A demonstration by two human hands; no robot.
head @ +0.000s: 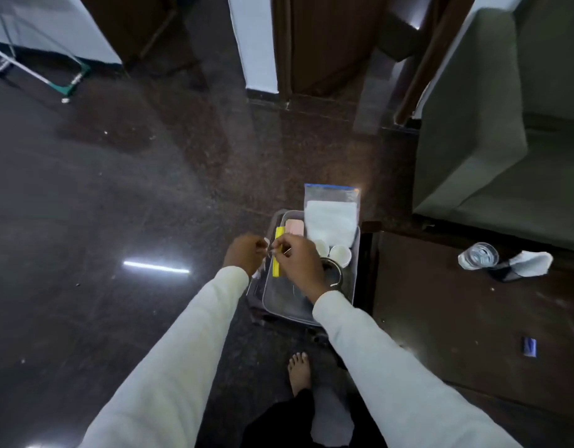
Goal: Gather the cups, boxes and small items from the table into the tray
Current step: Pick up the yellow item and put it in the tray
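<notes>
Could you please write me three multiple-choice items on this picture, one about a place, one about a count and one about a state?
1. Where does the glass of water stand?
A. in the tray
B. on the dark table at right
C. on the sofa

2. How many white cups show in the tray?
A. two
B. four
C. none

3. What are the hands doing?
A. hanging idle
B. lying flat on the table
C. pinching small items above the tray

Answers: 1 B, it stands beside a crumpled white wrapper. 2 A, two sit side by side below the zip bag. 3 C, left hand and right hand both have fingers curled on something small.
</notes>
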